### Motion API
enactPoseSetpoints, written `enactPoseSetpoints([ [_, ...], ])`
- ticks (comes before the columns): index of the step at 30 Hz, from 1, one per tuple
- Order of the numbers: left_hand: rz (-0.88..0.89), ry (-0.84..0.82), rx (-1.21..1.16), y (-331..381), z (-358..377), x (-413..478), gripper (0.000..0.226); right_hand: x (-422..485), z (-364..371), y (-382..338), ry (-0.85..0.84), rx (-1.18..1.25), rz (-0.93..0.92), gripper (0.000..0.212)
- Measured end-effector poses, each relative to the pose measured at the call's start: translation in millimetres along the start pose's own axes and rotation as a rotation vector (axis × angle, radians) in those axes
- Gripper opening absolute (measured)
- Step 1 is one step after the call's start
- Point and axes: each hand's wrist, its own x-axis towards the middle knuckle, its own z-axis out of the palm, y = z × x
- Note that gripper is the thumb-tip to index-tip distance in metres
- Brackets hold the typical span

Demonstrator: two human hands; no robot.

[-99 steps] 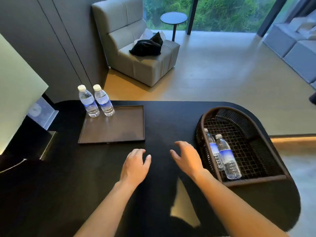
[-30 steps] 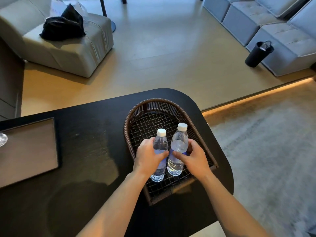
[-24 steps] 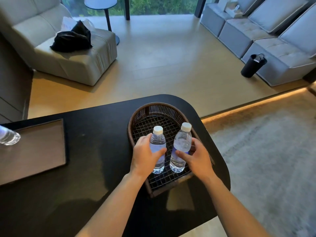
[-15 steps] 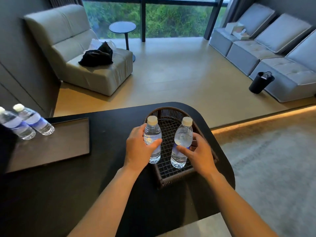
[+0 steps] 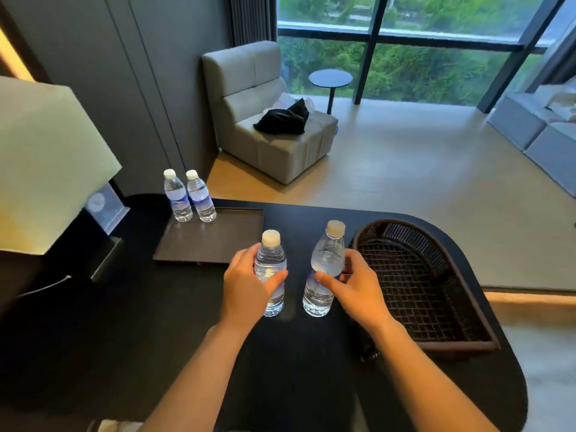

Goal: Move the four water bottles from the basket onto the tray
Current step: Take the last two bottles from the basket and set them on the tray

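Note:
My left hand [image 5: 246,288] grips a clear water bottle [image 5: 270,263] upright, and my right hand [image 5: 358,285] grips a second water bottle [image 5: 325,260], tilted slightly right. Both bottles hang over the black table [image 5: 124,322], between the tray and the basket. The dark brown tray [image 5: 230,241] lies to the left and beyond my hands. Two more bottles, one [image 5: 176,196] beside the other [image 5: 199,196], stand upright at the tray's far left corner. The dark woven basket [image 5: 452,266] on the right holds nothing.
A lamp with a pale shade [image 5: 46,169] and a small clear sign stand [image 5: 106,207] sit at the table's left end. The table's rounded right edge runs just past the basket. Beyond the table are a grey armchair [image 5: 268,120] and open floor.
Both hands lifted the two bottles out of the basket and carried them left, over the table toward the tray. The view swung left and up, showing the lamp.

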Motion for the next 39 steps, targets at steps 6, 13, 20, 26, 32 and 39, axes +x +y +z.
enactPoseSetpoints([
  [6,-0.145,0.025,-0.003,-59.6,-58.9,47.3,0.054,44.7,92.8,-21.4,-0.088,-0.056,0.032,0.061],
  [13,-0.231,0.019,0.009,-142.1,-109.4,118.4,0.053,110.9,196.2,-45.1,-0.167,-0.065,0.038,0.061],
  [20,-0.206,0.013,0.018,-213.6,-133.4,193.5,0.062,182.3,284.2,-51.3,-0.160,-0.136,0.052,0.060],
  [26,-0.197,-0.037,0.080,-263.0,-135.6,238.9,0.067,229.0,341.3,-49.2,-0.134,-0.182,0.057,0.063],
  [32,-0.219,-0.033,0.065,-285.2,-124.7,260.7,0.068,255.1,374.0,-42.1,-0.121,-0.219,0.067,0.064],
  [39,-0.186,-0.044,0.058,-299.0,-119.9,274.0,0.066,266.9,389.8,-34.5,-0.088,-0.222,0.080,0.064],
])
